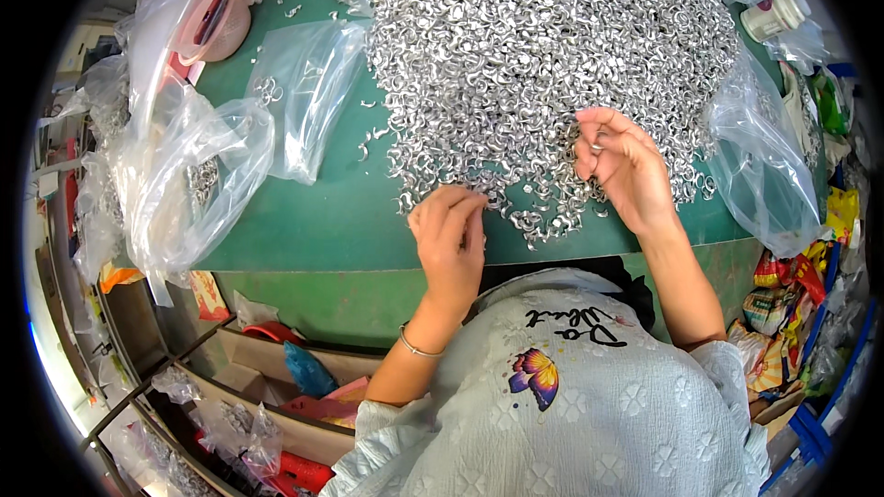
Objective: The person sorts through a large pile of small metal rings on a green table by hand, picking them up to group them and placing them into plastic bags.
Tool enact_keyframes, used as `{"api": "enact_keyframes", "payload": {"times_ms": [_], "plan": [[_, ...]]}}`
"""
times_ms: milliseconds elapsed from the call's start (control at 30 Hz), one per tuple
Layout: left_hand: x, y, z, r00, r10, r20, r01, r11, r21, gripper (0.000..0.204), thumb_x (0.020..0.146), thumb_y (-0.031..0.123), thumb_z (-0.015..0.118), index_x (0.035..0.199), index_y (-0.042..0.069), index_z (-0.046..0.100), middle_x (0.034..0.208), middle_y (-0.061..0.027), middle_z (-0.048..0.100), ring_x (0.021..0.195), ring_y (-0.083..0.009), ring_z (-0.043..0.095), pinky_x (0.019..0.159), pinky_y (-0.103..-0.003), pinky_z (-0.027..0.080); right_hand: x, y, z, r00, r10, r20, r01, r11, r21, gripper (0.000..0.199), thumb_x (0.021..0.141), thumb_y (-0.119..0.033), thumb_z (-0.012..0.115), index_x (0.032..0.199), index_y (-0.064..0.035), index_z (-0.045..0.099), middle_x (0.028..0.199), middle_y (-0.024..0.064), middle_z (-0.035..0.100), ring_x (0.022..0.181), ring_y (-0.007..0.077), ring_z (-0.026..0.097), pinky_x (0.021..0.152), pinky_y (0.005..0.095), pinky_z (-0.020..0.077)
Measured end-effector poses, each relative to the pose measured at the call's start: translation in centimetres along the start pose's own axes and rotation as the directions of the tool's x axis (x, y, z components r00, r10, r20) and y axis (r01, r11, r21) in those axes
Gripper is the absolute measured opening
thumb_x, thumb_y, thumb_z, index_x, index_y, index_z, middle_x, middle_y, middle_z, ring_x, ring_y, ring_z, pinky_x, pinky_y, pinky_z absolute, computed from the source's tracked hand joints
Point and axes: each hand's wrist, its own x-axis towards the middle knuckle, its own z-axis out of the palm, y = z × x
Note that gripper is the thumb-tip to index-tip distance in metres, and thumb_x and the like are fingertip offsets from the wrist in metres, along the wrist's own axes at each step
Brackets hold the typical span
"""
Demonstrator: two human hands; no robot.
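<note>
A broad heap of small curved silver metal pieces (543, 46) covers much of the green tabletop. At its near edge, my left hand (449, 232) is closed with the fingertips pressed together; whatever they may hold is hidden. My right hand (626, 166) is raised over the near right part of the heap, palm partly turned up. Its thumb and bent fingers hold a small curved metal piece (599, 143). Between the hands, loose pieces (543, 216) lie scattered toward the table's front edge.
Clear plastic bags lie left (308, 92) and right (760, 152) of the heap. A pink basket (230, 28) stands at the far left, a white bottle (775, 17) at the far right. Below the green table (341, 230) are compartments with bags; colourful packages (778, 304) sit at right.
</note>
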Motion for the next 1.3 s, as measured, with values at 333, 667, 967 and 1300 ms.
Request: {"api": "enact_keyframes", "payload": {"times_ms": [333, 667, 967, 1300], "plan": [[1.2, 0.0, -2.0, 0.735, -0.624, 0.265, 0.589, 0.393, -0.706, 0.018, 0.083, -0.002, 0.060, 0.101, -0.006, 0.061, 0.086, -0.0102, 0.065, 0.077, -0.0130, 0.063, 0.069, -0.022, 0.048, 2.1, 3.2, 2.0, 0.773, -0.474, 0.422, 0.239, -0.398, -0.886, 0.010, 0.076, -0.010, 0.062, 0.086, -0.0106, 0.061, 0.068, 0.0064, 0.044, 0.059, 0.0218, 0.054, 0.046, 0.0352, 0.0415], [1.7, 0.4, -2.7, 0.690, -0.619, 0.374, 0.601, 0.203, -0.773, 0.018, 0.085, 0.001, 0.058, 0.101, -0.007, 0.061, 0.086, -0.0142, 0.065, 0.077, -0.0174, 0.064, 0.071, -0.026, 0.051, 0.8, 2.8, 1.0, 0.799, -0.479, 0.362, 0.302, -0.199, -0.932, 0.025, 0.079, -0.011, 0.064, 0.104, -0.0107, 0.060, 0.068, 0.0066, 0.051, 0.054, 0.0255, 0.052, 0.046, 0.0357, 0.0394], [1.5, 0.2, -3.2, 0.637, -0.676, 0.371, 0.652, 0.215, -0.727, 0.013, 0.085, 0.002, 0.058, 0.094, -0.007, 0.062, 0.082, -0.0148, 0.066, 0.071, -0.0188, 0.065, 0.068, -0.027, 0.052, -0.6, 2.9, 1.4, 0.871, -0.303, 0.386, 0.269, -0.363, -0.892, 0.030, 0.080, -0.014, 0.063, 0.110, -0.0115, 0.058, 0.068, 0.0074, 0.051, 0.054, 0.0260, 0.053, 0.047, 0.0365, 0.0402], [0.7, -4.1, -6.5, 0.600, -0.798, 0.062, 0.656, 0.446, -0.608, 0.014, 0.085, 0.008, 0.060, 0.090, -0.005, 0.063, 0.078, -0.0102, 0.065, 0.057, -0.0099, 0.056, 0.044, -0.018, 0.040, 0.5, 3.1, 1.9, 0.896, -0.303, 0.325, 0.221, -0.332, -0.917, 0.029, 0.081, -0.015, 0.062, 0.109, -0.0100, 0.058, 0.072, 0.0086, 0.059, 0.057, 0.0275, 0.057, 0.047, 0.0367, 0.0413]]}}
